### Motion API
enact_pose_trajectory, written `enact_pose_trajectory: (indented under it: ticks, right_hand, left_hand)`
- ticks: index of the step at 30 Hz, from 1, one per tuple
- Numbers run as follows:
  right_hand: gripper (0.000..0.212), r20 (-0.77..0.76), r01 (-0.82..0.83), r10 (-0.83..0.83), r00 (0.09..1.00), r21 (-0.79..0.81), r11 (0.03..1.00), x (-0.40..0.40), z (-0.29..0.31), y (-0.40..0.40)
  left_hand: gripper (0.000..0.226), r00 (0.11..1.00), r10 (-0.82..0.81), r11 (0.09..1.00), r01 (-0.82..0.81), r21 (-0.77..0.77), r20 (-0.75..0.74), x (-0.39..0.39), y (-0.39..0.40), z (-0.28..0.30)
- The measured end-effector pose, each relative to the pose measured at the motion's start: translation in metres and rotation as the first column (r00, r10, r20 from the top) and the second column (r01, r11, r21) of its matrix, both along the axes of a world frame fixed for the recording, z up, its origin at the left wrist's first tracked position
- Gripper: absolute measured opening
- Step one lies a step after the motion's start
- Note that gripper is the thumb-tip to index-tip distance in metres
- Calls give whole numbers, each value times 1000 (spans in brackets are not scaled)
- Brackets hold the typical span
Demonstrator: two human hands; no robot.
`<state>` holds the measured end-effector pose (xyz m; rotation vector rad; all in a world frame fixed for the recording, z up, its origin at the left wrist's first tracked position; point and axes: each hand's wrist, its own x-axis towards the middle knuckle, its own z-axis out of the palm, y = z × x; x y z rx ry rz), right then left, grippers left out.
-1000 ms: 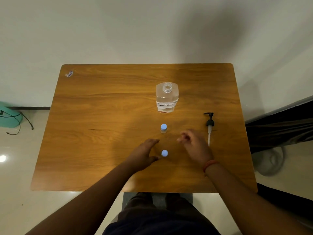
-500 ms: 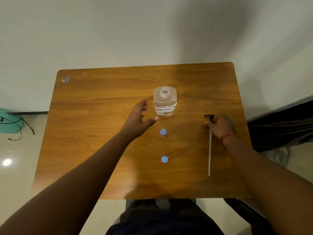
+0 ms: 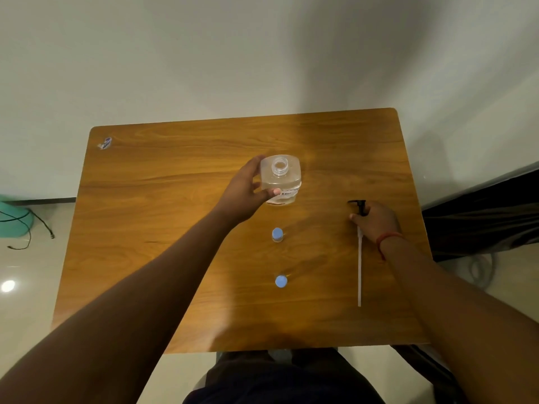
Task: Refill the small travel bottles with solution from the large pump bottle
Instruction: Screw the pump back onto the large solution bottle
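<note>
The large clear bottle (image 3: pixel 284 182) stands uncapped at the middle of the wooden table (image 3: pixel 175 228), its neck open. My left hand (image 3: pixel 248 191) wraps its left side, thumb across the label. The black pump head (image 3: pixel 360 206) with its long white tube lies to the right; my right hand (image 3: pixel 376 221) is closed on the pump's collar. Two small travel bottles with blue caps stand in line nearer me: one (image 3: pixel 277 234) just below the large bottle, the other (image 3: pixel 281 281) closer to the front edge.
A small blue-and-white scrap (image 3: pixel 105 143) lies at the table's far left corner. A wall runs behind the table. On the floor at left sit a teal object (image 3: pixel 11 217) and black cables. Dark fabric lies to the right.
My left hand moved from the near small bottle up to the large bottle and closed on it. My right hand went right and took hold of the pump head.
</note>
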<state>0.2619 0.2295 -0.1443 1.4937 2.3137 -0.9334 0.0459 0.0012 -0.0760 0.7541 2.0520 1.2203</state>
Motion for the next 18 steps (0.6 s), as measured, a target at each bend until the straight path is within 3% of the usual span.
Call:
enact_pose_trajectory:
  ticks: [8,18]
  right_hand:
    - [16,-101,-9,9,995,-3,1000,-10,23,1]
    - [17,-289,-77,116,950,146,986,-42,104,12]
  left_hand:
    - [65,999,2,1000,-2,-10,-37,-4,-4,10]
    - [58,999,-3,999,5,41,-45,-19,-10,74]
